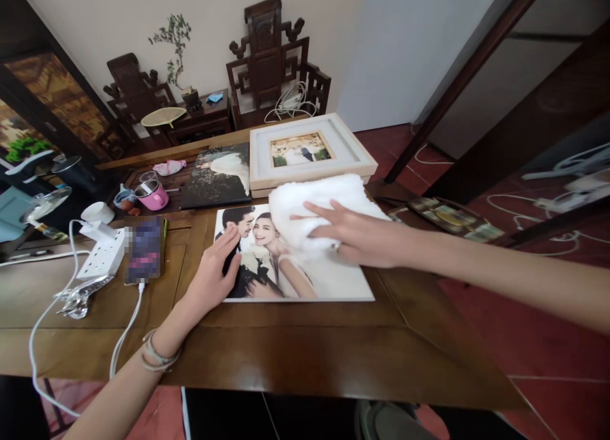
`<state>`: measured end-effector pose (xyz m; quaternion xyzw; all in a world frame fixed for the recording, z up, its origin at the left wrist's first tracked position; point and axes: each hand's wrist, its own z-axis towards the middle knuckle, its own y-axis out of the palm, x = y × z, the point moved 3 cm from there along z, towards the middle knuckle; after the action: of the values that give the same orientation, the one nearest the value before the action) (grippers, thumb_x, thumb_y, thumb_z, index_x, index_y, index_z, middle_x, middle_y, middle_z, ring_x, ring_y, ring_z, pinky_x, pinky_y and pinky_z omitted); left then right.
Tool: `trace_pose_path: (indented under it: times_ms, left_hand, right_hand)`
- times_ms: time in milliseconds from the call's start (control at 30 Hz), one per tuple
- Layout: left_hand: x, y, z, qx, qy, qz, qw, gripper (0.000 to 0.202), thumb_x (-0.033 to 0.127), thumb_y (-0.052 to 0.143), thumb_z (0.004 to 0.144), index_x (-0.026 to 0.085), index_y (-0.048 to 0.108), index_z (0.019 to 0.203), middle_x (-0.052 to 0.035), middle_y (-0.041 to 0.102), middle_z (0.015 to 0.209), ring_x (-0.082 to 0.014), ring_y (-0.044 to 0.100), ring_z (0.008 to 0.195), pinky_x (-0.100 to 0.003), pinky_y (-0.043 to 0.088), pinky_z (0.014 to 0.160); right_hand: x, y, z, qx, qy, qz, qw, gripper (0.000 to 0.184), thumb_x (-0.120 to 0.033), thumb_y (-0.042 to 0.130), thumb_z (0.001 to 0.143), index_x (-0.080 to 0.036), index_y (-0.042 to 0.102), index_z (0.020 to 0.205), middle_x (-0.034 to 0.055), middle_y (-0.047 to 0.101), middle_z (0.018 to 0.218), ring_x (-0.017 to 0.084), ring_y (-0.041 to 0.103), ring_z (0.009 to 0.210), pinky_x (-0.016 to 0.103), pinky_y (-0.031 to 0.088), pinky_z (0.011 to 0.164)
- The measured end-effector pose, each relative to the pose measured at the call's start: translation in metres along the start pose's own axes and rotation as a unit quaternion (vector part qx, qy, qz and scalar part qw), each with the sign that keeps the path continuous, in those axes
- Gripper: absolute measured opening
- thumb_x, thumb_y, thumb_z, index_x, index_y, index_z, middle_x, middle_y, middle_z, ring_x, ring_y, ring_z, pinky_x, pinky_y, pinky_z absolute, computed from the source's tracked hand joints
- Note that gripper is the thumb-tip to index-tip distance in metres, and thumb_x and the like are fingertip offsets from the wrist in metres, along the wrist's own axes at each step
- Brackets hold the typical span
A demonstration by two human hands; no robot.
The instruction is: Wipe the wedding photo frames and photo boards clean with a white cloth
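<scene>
A photo panel (pixel 343 278) showing a couple lies flat on the wooden table, close to its front edge. My left hand (pixel 216 272) rests on the panel's left side with its fingers stretched out and nothing held. Over the upper right part of the panel, my right hand (pixel 350 233) presses on a folded white towel (pixel 319 195). Its index and middle fingers lie across the cloth, while the other fingers bend into it. The towel hides that corner of the photo and overlaps the near edge of a framed picture (pixel 301 151).
A dark picture panel (pixel 216 173) and a pink mug (pixel 153 195) stand behind on the left. A power strip (pixel 102 253), a phone (pixel 145 249) and white cables (pixel 126 332) lie at the table's left. Dark wooden chairs (pixel 267 53) are beyond.
</scene>
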<state>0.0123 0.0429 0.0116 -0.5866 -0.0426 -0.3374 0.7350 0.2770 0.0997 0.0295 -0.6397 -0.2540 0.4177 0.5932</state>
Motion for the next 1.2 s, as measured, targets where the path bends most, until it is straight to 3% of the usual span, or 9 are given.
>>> trace_pose_path:
  times_ms: [133, 233, 333, 467, 567, 633, 767, 1033, 1200]
  left_hand:
    - [0.0, 0.001, 0.0, -0.001, -0.004, -0.004, 1.0, 0.044, 0.026, 0.043, 0.097, 0.013, 0.052, 0.138, -0.0156, 0.045, 0.149, -0.0265, 0.037, 0.142, -0.053, 0.032, 0.117]
    - [0.0, 0.0, 0.0, 0.0, -0.006, -0.001, 1.0, 0.044, 0.027, 0.043, 0.097, 0.013, 0.052, 0.138, -0.015, 0.046, 0.149, -0.0251, 0.037, 0.142, -0.051, 0.032, 0.117]
    - [0.0, 0.0, 0.0, -0.003, -0.007, 0.0, 1.0, 0.044, 0.027, 0.042, 0.097, 0.011, 0.052, 0.138, -0.0161, 0.045, 0.149, -0.0243, 0.036, 0.142, -0.049, 0.031, 0.118]
    - [-0.001, 0.0, -0.001, 0.002, -0.005, -0.01, 1.0, 0.044, 0.027, 0.042, 0.097, 0.014, 0.051, 0.139, -0.0147, 0.044, 0.15, -0.0239, 0.035, 0.143, -0.051, 0.03, 0.118]
    - [-0.002, 0.002, -0.001, 0.004, -0.006, -0.026, 1.0, 0.044, 0.026, 0.041, 0.098, 0.017, 0.05, 0.14, -0.0124, 0.045, 0.15, -0.0241, 0.036, 0.143, -0.051, 0.029, 0.118]
    - [-0.002, 0.002, -0.001, 0.002, -0.011, -0.031, 0.999, 0.044, 0.026, 0.038, 0.099, 0.016, 0.05, 0.14, -0.0121, 0.046, 0.15, -0.0242, 0.035, 0.143, -0.051, 0.028, 0.119]
    - [-0.002, 0.002, -0.001, -0.002, -0.009, -0.031, 0.999, 0.045, 0.024, 0.037, 0.099, 0.011, 0.05, 0.14, -0.0146, 0.045, 0.15, -0.0245, 0.035, 0.143, -0.048, 0.027, 0.12]
    - [-0.004, 0.001, -0.001, -0.001, -0.005, -0.025, 1.0, 0.044, 0.022, 0.035, 0.099, 0.014, 0.052, 0.139, -0.0135, 0.046, 0.149, -0.0231, 0.037, 0.143, -0.05, 0.029, 0.119]
    - [-0.003, 0.001, -0.003, 0.003, -0.015, -0.023, 1.0, 0.044, 0.023, 0.035, 0.099, 0.014, 0.05, 0.14, -0.0137, 0.044, 0.15, -0.0226, 0.036, 0.143, -0.049, 0.029, 0.119]
  right_hand:
    - [0.017, -0.002, 0.016, 0.003, 0.018, -0.023, 1.0, 0.06, 0.002, 0.043, 0.067, -0.01, 0.062, 0.122, 0.0231, 0.039, 0.15, 0.037, 0.023, 0.143, 0.068, 0.027, 0.109]
    - [0.007, 0.006, 0.011, 0.032, 0.01, -0.034, 0.999, 0.057, 0.003, 0.044, 0.066, -0.011, 0.065, 0.117, 0.0191, 0.039, 0.151, 0.04, 0.02, 0.144, 0.073, 0.027, 0.106]
    - [-0.023, 0.019, -0.01, 0.064, 0.013, -0.026, 0.998, 0.051, 0.002, 0.045, 0.067, -0.015, 0.069, 0.109, 0.0151, 0.039, 0.152, 0.041, 0.016, 0.144, 0.075, 0.023, 0.106]
    - [-0.079, 0.034, -0.046, 0.077, 0.001, -0.002, 0.997, 0.053, 0.004, 0.046, 0.062, -0.022, 0.073, 0.099, 0.0066, 0.034, 0.156, 0.037, 0.009, 0.147, 0.072, 0.014, 0.111]
    - [-0.114, 0.042, -0.064, 0.046, -0.015, 0.041, 0.998, 0.044, -0.001, 0.051, 0.061, -0.023, 0.075, 0.091, 0.0035, 0.032, 0.157, 0.039, 0.01, 0.146, 0.07, 0.011, 0.113]
    - [-0.124, 0.044, -0.067, 0.036, -0.025, 0.06, 0.997, 0.041, -0.003, 0.053, 0.061, -0.024, 0.075, 0.09, 0.0025, 0.031, 0.157, 0.04, 0.012, 0.145, 0.071, 0.009, 0.112]
    - [-0.109, 0.037, -0.047, 0.028, -0.023, 0.048, 0.998, 0.048, 0.0, 0.049, 0.063, -0.022, 0.074, 0.097, 0.0047, 0.034, 0.156, 0.039, 0.015, 0.145, 0.072, 0.012, 0.111]
    - [-0.033, 0.005, 0.037, 0.003, 0.044, -0.038, 0.998, 0.059, 0.004, 0.043, 0.071, -0.013, 0.062, 0.124, 0.0151, 0.038, 0.153, 0.043, 0.019, 0.144, 0.074, 0.027, 0.104]
    - [-0.037, 0.004, 0.047, -0.007, 0.077, -0.041, 0.996, 0.053, 0.002, 0.045, 0.076, -0.012, 0.062, 0.125, 0.0159, 0.036, 0.153, 0.045, 0.017, 0.143, 0.074, 0.025, 0.105]
